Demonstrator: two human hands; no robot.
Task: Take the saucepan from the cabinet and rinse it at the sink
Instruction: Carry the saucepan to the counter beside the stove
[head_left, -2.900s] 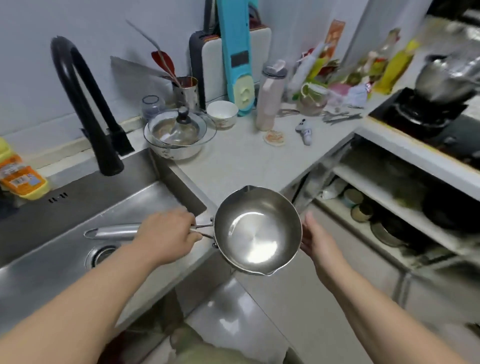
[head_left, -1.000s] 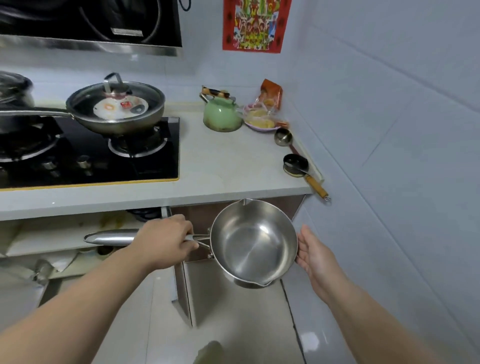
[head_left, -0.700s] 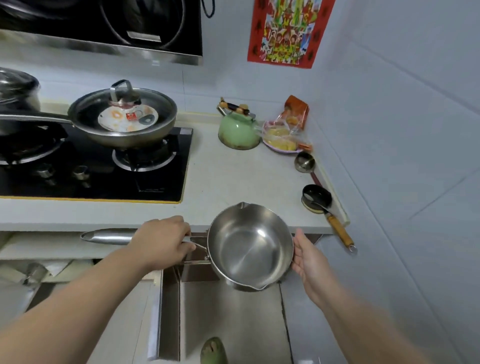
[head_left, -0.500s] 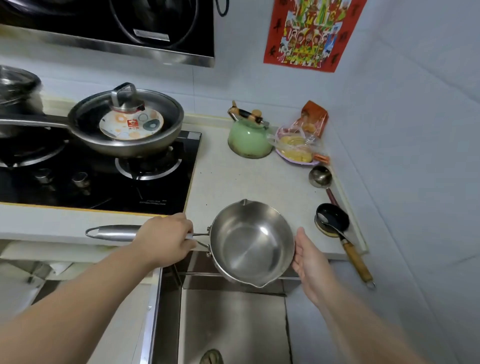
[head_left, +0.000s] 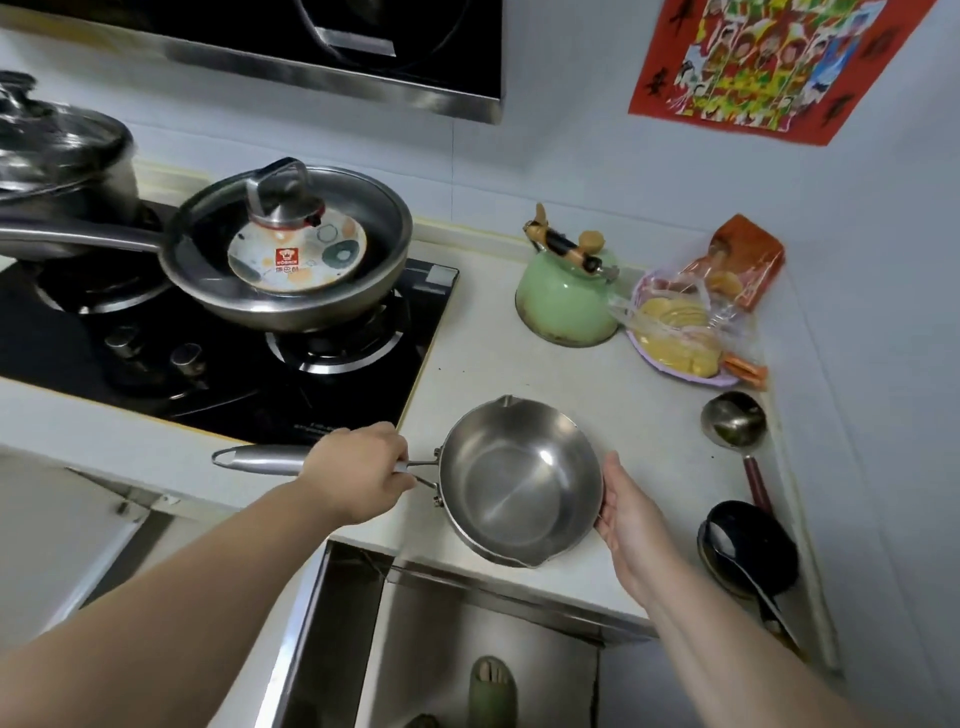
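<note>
A lidded pot sits far left of the saucepan, with a frying pan on the hob up and left of it. The left hand is closed around the saucepan's handle. The saucepan is over the bench front edge, empty, mouth up. The right hand lies open, palm against its right wall. A green kettle stands behind it; two ladles lie to its right.

saucepan silver | kettle pale green | hob black
</note>
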